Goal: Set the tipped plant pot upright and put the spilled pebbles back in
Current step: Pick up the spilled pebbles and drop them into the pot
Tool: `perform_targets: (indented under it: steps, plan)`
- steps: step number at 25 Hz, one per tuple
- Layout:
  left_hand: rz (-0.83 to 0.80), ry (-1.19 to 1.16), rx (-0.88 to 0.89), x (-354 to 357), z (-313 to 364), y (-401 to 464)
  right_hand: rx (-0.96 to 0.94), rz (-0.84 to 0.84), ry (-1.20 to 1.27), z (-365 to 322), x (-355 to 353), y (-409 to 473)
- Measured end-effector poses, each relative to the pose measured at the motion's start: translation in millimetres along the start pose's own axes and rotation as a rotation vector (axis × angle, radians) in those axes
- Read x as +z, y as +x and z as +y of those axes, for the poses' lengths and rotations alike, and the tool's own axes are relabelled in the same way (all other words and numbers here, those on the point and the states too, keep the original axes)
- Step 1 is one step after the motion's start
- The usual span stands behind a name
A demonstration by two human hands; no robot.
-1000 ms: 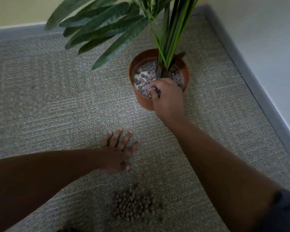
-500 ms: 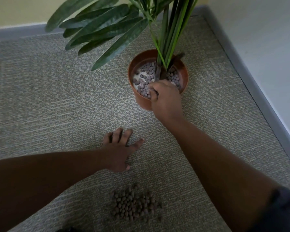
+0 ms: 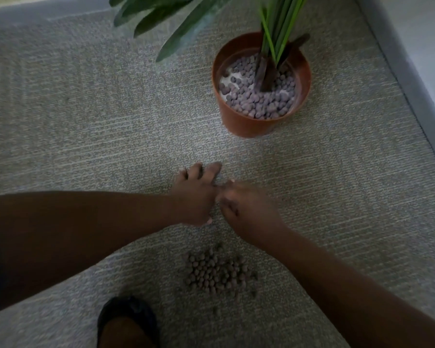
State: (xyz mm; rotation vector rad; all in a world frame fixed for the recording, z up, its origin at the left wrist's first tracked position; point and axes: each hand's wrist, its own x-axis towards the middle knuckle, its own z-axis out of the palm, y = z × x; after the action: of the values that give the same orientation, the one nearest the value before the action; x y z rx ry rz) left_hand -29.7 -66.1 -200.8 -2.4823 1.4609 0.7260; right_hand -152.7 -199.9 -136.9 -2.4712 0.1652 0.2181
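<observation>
Our right hand [image 3: 246,209] has left the pot [image 3: 259,121], which stands upright. It now curls beside our flat, open left hand [image 3: 195,197]; it is blurry, probably empty. The spilled pebbles [image 3: 217,272] wait on the carpet [image 3: 86,121].

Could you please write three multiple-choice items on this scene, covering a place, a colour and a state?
1. Where does the loose pile of pebbles lie?
A. on the carpet, nearer the camera than both hands
B. inside the pot
C. against the wall

2. What colour is the pot?
A. white
B. orange-brown
C. blue

3. How does the pot stand?
A. tipped on its side
B. upside down
C. upright

Answers:
1. A, the pile sits on the carpet below the left hand and right hand.
2. B, its wall is orange-brown.
3. C, its open rim faces up, pebbles inside.
</observation>
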Motion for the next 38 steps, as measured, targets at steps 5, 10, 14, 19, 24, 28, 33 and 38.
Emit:
perform_targets:
  steps: [5,10,14,19,24,28,33,38]
  plan:
    - [-0.03,0.06,0.007,-8.8,2.9,-0.8,0.017,-0.405,-0.054,-7.4,40.5,-39.0]
    - [-0.09,0.032,0.012,-13.7,2.5,-1.7,-0.105,-0.425,-0.221,-18.9,70.0,-53.9]
    - [-0.109,0.007,0.006,-15.5,2.4,-2.0,-0.091,-0.455,-0.198,-21.6,76.8,-52.7]
    - [-0.094,0.013,0.017,-15.8,1.6,-2.9,-0.125,-0.469,-0.175,-21.2,71.1,-49.5]
    - [-0.087,0.016,0.013,-18.1,2.9,-4.1,-0.079,-0.425,-0.161,-15.8,65.0,-47.6]
    - [-0.081,0.018,0.008,-18.6,3.4,-4.7,-0.048,-0.405,-0.158,-11.5,66.2,-47.8]
    - [-0.071,0.017,0.006,-16.4,4.2,-5.3,-0.032,-0.381,-0.128,-8.4,66.4,-49.4]
    - [-0.072,0.005,0.003,-14.9,3.2,-4.9,0.017,-0.37,-0.165,-14.9,67.1,-51.8]
